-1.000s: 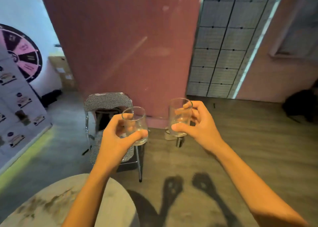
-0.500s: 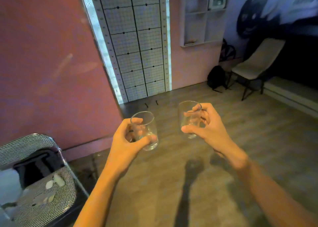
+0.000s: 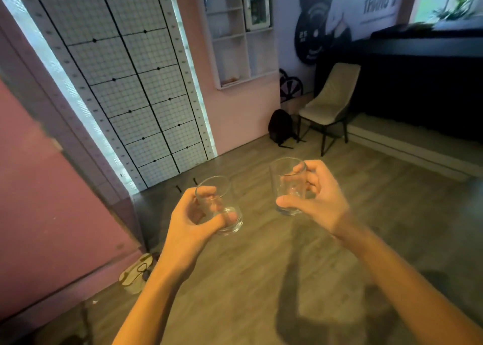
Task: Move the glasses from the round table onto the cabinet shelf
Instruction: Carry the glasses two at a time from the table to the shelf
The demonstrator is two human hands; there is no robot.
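My left hand [image 3: 190, 219] grips a clear empty glass [image 3: 218, 195], tilted a little, at chest height over the wooden floor. My right hand [image 3: 317, 201] holds a second clear glass [image 3: 286, 185] upright, thumb in front and fingers behind. The two glasses are apart, side by side. A white wall cabinet [image 3: 236, 33] with several open shelves hangs on the pink wall far ahead, above and between the hands. The round table is out of view.
A beige chair [image 3: 329, 104] stands by the far wall with a black backpack [image 3: 281, 127] on the floor to its left. A gridded white panel [image 3: 125, 83] leans on the left wall. Slippers [image 3: 138, 271] lie by the pink wall's base.
The view has swung right: the round table and the checkered chair have left the frame, and the wall cabinet and beige chair are now in view. Both hands still hold their glasses.
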